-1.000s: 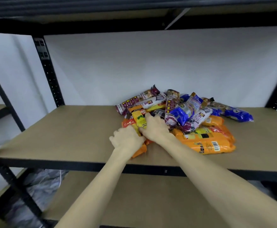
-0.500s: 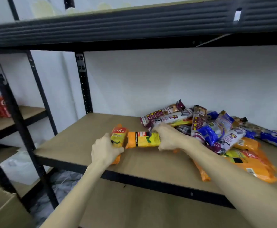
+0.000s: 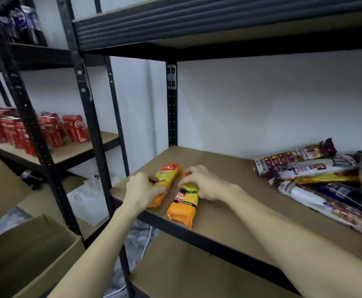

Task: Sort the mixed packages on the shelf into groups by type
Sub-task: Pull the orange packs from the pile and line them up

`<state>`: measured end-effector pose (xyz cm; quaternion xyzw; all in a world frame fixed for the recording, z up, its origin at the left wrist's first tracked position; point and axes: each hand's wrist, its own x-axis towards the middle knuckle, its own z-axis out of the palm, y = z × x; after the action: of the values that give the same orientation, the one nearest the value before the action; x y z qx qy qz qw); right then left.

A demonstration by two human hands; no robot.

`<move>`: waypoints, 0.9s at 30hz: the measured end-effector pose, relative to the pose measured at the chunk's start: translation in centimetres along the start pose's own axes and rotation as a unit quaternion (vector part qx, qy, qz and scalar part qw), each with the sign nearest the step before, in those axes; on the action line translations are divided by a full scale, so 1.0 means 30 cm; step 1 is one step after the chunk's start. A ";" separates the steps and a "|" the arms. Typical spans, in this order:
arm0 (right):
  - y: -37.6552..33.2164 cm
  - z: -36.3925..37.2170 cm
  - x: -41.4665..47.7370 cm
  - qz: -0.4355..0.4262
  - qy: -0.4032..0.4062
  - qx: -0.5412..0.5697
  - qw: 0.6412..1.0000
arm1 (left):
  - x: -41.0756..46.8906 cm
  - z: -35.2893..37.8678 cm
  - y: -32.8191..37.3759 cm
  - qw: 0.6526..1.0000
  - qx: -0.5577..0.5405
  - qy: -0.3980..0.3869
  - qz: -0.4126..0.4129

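Two orange-and-yellow packages lie side by side at the left front corner of the brown shelf board point(image 3: 223, 173). My left hand point(image 3: 142, 190) grips the left orange package point(image 3: 167, 173). My right hand point(image 3: 201, 183) holds the far end of the right orange package point(image 3: 184, 203), whose near end reaches the shelf's front edge. The mixed pile of packages point(image 3: 317, 175), purple, white and blue wrappers, lies at the right of the same shelf, apart from both hands.
Black metal uprights point(image 3: 171, 104) frame the shelf; another shelf board sits close above. Several red soda cans point(image 3: 53, 130) stand on the neighbouring rack to the left. An open cardboard box point(image 3: 25, 254) sits below left. A lower shelf board point(image 3: 186, 272) lies underneath.
Both hands have carried the two orange packages leftward, away from the pile, and set them parallel at the shelf's left end. The view has swung left.
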<state>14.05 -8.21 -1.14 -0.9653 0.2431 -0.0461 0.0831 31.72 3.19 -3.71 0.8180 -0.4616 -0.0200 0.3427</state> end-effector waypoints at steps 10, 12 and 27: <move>-0.005 0.096 0.063 0.052 0.034 0.008 0.998 | 0.033 0.014 -0.061 0.999 0.018 -0.023 0.044; 0.008 0.058 0.001 0.068 0.046 0.009 0.997 | 0.021 -0.002 -0.011 0.995 0.047 0.007 0.082; 0.423 -0.177 -1.381 0.368 0.262 -0.106 0.886 | -0.671 0.460 1.011 0.871 -0.060 -0.173 0.457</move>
<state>-28.85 -0.19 -0.27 -0.7623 0.5976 -0.2370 -0.0751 -7.13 0.89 -2.40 0.4774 -0.8336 -0.0298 0.2764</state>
